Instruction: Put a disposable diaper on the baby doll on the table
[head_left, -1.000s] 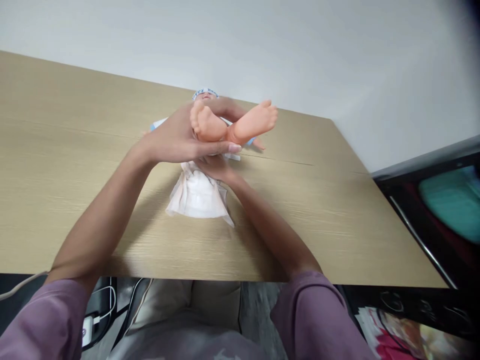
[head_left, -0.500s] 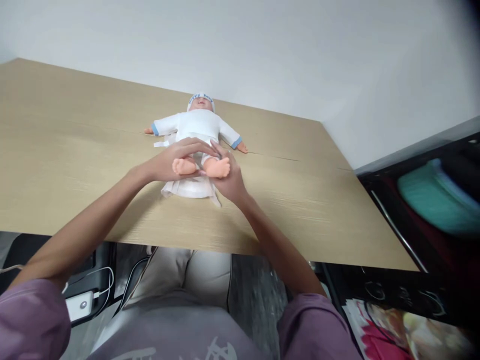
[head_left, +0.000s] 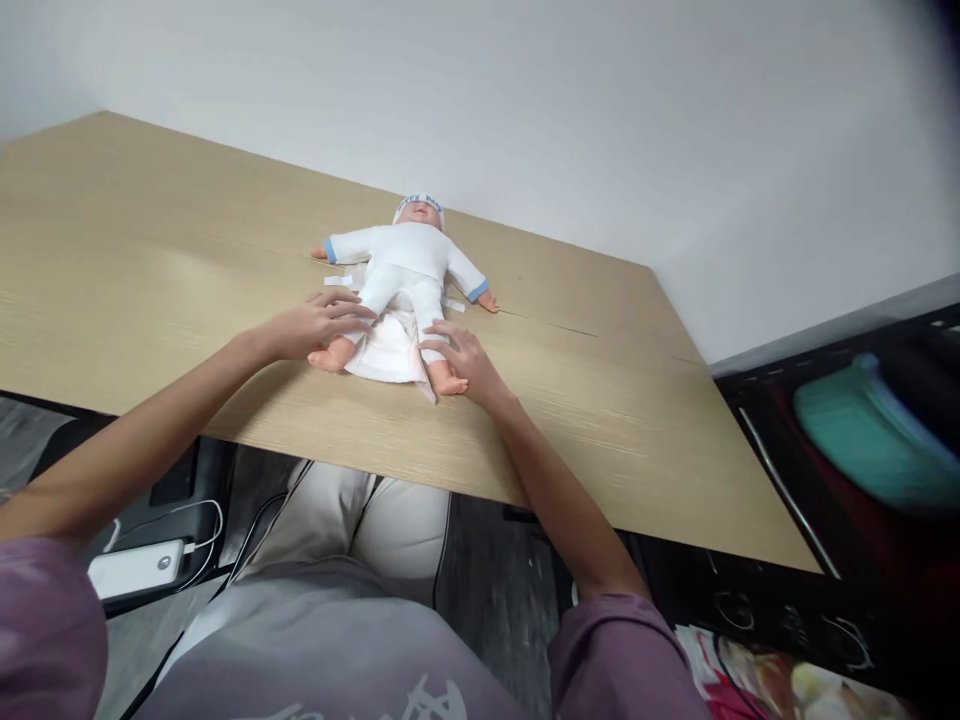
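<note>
A baby doll (head_left: 409, 250) in a white suit with blue cuffs and a lettered white cap lies on its back, arms spread and legs apart. Beneath its bottom and between its legs a white diaper (head_left: 386, 352) is spread open, its tabs sticking out at both sides of the waist. My left hand (head_left: 319, 325) rests on the doll's leg at the left, fingers stretched out. On the leg at the right lies my right hand (head_left: 469, 358), its fingers also extended and apart. Both bare feet of the doll show below my hands.
The doll lies on a wooden table (head_left: 600, 400) against a white wall (head_left: 525, 120). A teal container (head_left: 877, 435) stands off the right edge. Below the left front edge is a white power bank (head_left: 139, 568) with a cable.
The doll's legs, earlier raised and held together in my hands, are now lowered and spread apart. My hands have parted and opened, uncovering the diaper between the legs.
</note>
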